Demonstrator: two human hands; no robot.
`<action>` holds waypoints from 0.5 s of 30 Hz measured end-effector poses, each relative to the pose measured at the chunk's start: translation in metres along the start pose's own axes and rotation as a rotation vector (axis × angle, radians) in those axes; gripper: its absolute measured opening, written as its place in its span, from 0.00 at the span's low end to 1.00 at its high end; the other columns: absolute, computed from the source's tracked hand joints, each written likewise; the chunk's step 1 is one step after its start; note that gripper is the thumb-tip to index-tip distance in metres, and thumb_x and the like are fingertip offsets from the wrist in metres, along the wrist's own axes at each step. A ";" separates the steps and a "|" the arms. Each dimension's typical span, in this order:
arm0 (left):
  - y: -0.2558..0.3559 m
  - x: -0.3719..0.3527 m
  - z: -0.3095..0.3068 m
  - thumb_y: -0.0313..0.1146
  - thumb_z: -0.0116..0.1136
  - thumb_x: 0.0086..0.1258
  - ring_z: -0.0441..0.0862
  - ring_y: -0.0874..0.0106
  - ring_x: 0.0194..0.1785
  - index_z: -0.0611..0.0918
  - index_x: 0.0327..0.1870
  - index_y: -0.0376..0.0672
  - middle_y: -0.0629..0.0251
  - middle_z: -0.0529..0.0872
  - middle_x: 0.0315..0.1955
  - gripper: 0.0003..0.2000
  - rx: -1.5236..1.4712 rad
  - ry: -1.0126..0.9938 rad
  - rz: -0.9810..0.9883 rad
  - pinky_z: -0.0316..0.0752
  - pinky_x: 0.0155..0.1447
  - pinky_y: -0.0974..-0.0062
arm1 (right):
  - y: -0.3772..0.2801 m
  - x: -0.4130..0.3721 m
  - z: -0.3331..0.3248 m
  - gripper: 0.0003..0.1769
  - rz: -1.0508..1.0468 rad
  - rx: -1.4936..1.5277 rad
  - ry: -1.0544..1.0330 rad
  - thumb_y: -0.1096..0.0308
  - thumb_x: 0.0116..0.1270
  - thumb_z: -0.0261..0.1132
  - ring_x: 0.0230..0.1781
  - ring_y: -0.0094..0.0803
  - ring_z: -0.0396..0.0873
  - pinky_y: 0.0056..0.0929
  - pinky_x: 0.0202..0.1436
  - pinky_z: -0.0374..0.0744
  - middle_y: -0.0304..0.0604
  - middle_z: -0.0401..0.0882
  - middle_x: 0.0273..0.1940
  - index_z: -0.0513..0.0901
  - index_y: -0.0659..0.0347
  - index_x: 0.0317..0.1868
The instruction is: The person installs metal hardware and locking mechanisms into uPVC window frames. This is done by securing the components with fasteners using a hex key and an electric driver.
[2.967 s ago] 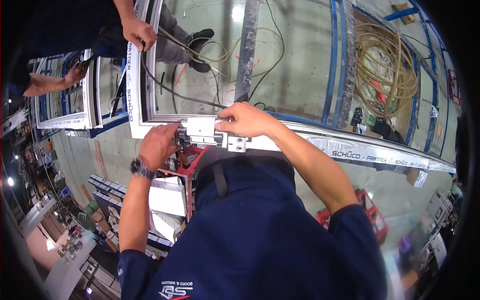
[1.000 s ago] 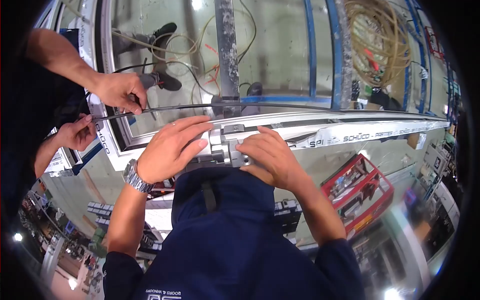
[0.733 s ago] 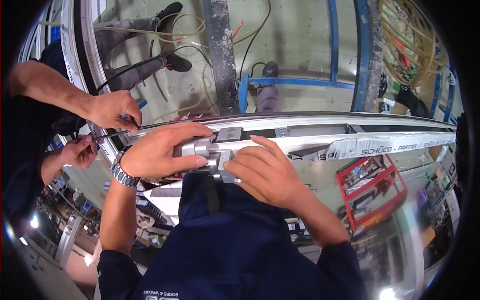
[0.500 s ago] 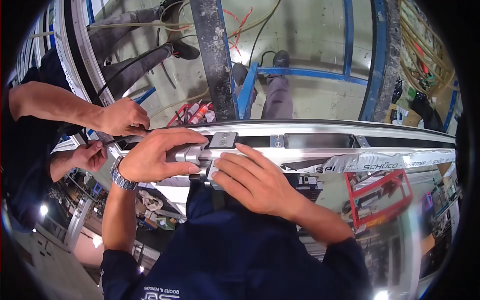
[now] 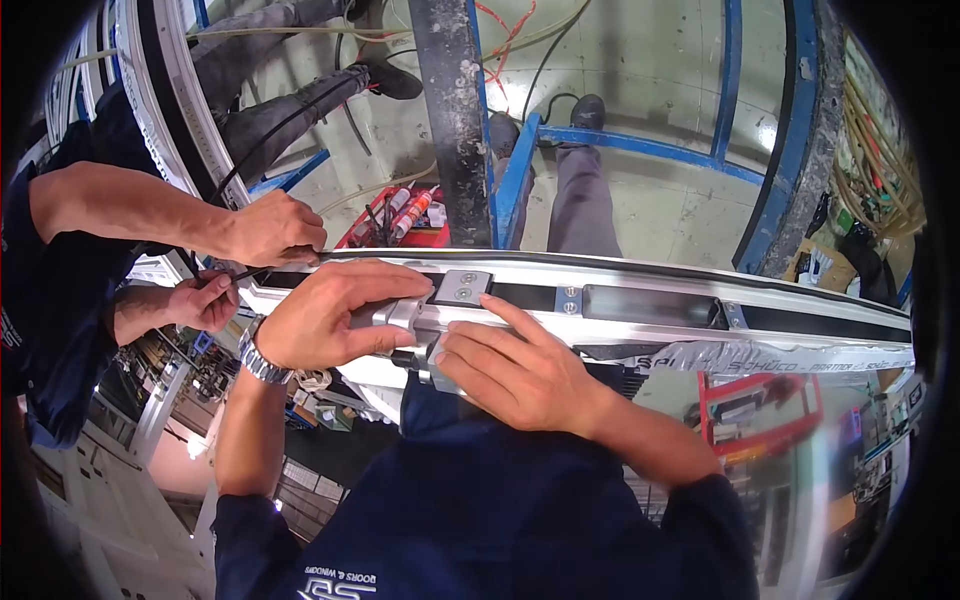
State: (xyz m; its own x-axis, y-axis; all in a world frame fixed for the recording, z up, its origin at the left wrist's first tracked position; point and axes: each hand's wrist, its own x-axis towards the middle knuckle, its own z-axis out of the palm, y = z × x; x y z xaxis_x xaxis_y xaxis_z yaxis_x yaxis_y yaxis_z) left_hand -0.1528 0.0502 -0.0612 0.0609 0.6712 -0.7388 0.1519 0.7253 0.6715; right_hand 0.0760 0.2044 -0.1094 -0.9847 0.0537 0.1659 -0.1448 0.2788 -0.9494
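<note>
A silver door hinge (image 5: 398,316) lies at the edge of a white aluminium profile (image 5: 630,328). My left hand (image 5: 335,315), wearing a metal watch, curls over the hinge's left part, thumb on the near side and fingers along the far side. From the right, my right hand (image 5: 530,375) grips the hinge's near part; the index finger points toward a silver plate with two screws (image 5: 464,287) set in the profile's dark groove. My right thumb is hidden.
On the left, a co-worker's hands (image 5: 270,230) hold a black strip (image 5: 250,272) against the profile. A red tray with tubes (image 5: 405,215) stands beyond it. Blue-edged trestle bars (image 5: 455,120) cross the far side. Printed protective film (image 5: 770,357) hangs off the profile's near edge.
The view has shifted, so the whole scene sits slightly right and lower. Both my hands stay on the hinge, with little visible movement against it.
</note>
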 end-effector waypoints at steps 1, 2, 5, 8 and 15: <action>-0.002 0.001 -0.001 0.39 0.77 0.62 0.86 0.51 0.63 0.85 0.63 0.36 0.49 0.88 0.59 0.28 -0.027 -0.007 0.005 0.78 0.68 0.59 | 0.001 0.000 0.000 0.14 -0.002 -0.002 -0.005 0.70 0.66 0.67 0.56 0.38 0.85 0.54 0.71 0.79 0.46 0.87 0.50 0.85 0.63 0.51; -0.004 0.001 0.000 0.39 0.77 0.62 0.86 0.51 0.63 0.85 0.62 0.36 0.49 0.88 0.58 0.28 -0.028 0.001 0.016 0.78 0.67 0.59 | 0.001 0.000 0.000 0.14 -0.003 -0.004 -0.009 0.70 0.66 0.67 0.56 0.38 0.85 0.54 0.71 0.79 0.46 0.87 0.50 0.85 0.63 0.51; -0.006 0.001 0.001 0.39 0.77 0.62 0.86 0.52 0.62 0.85 0.62 0.36 0.50 0.89 0.57 0.28 -0.023 0.020 0.042 0.79 0.67 0.59 | 0.000 -0.001 0.001 0.14 0.005 0.002 -0.008 0.70 0.66 0.67 0.56 0.38 0.85 0.53 0.71 0.79 0.46 0.87 0.51 0.85 0.63 0.51; -0.005 0.000 0.002 0.38 0.77 0.63 0.86 0.53 0.61 0.86 0.60 0.35 0.50 0.89 0.56 0.26 -0.008 0.039 0.065 0.79 0.66 0.59 | 0.000 -0.001 0.003 0.14 0.007 0.023 0.011 0.70 0.67 0.68 0.55 0.38 0.86 0.53 0.71 0.79 0.46 0.87 0.50 0.86 0.63 0.51; 0.013 -0.016 -0.005 0.34 0.74 0.66 0.87 0.59 0.53 0.90 0.53 0.38 0.54 0.89 0.50 0.17 -0.105 0.054 0.250 0.80 0.60 0.61 | 0.002 0.000 0.003 0.14 0.008 0.021 0.015 0.70 0.65 0.69 0.53 0.38 0.87 0.55 0.70 0.80 0.47 0.88 0.48 0.86 0.63 0.50</action>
State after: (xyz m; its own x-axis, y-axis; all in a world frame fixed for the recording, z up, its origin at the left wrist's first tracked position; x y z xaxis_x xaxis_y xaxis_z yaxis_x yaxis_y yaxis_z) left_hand -0.1566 0.0499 -0.0403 0.0301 0.8365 -0.5471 0.0353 0.5461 0.8370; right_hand 0.0751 0.2023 -0.1122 -0.9843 0.0699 0.1623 -0.1393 0.2577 -0.9561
